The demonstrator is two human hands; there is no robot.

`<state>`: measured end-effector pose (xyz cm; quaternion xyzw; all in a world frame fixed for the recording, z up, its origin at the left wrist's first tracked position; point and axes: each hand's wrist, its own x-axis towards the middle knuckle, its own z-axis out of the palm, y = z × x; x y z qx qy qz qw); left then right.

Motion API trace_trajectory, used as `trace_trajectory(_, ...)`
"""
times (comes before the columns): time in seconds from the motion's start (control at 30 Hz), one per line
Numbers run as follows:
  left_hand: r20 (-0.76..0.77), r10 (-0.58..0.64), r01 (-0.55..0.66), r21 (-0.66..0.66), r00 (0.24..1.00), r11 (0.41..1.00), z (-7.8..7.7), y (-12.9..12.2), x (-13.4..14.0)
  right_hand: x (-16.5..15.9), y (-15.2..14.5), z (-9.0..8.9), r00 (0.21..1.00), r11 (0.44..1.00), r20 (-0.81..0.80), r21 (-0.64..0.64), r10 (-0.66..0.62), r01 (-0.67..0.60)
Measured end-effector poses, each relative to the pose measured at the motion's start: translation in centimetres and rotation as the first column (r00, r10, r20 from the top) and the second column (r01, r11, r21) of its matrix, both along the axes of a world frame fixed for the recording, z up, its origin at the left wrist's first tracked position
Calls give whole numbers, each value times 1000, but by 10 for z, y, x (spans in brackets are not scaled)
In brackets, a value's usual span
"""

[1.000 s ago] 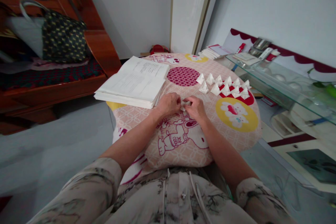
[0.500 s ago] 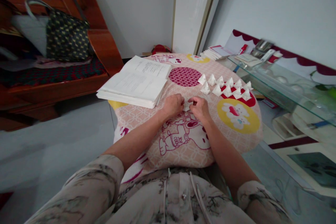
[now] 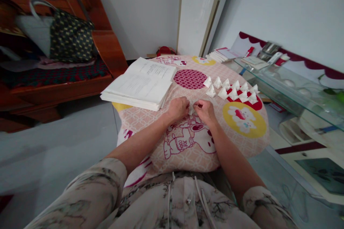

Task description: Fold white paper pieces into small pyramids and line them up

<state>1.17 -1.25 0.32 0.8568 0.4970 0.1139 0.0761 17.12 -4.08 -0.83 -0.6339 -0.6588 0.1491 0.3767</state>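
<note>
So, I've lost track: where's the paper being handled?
In the head view, the paper is just right of centre, between the left hand and right hand, to the right of the open book.

Two hands (image 3: 178, 108) handle one small paper (image 3: 191, 109). Eleven folded papers (image 3: 233, 94) stand at their two o'clock, one book (image 3: 138, 84) at ten.

Dim, cool, diffuse light, deep shadow within wooden bench (image 3: 57, 86) at left, faint sheen on glass shelf (image 3: 288, 94) at right, wide-angle stretch toward edges (near sleeves (image 3: 88, 189) worst affected), open book (image 3: 135, 85) print too soft to read, handled paper (image 3: 191, 110) softly resolved.
</note>
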Motion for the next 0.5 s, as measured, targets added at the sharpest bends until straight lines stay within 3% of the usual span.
trace_trajectory(0.2, 2, -3, 3, 3, 1000, 1000, 2, -2, 0, -2, -2, 11, 971, 990, 218, -83, -94, 114)
trace_trajectory(0.37, -21, -12, 12, 12, 1000, 1000, 3, -3, 0, -10, -3, 22, 865, 963, 493, -176, -95, 206)
trace_trajectory(0.5, -7, -10, 10, 45, 1000, 999, -4, 1, -2, -12, -3, 27, 800, 942, 597, -229, -65, 247)
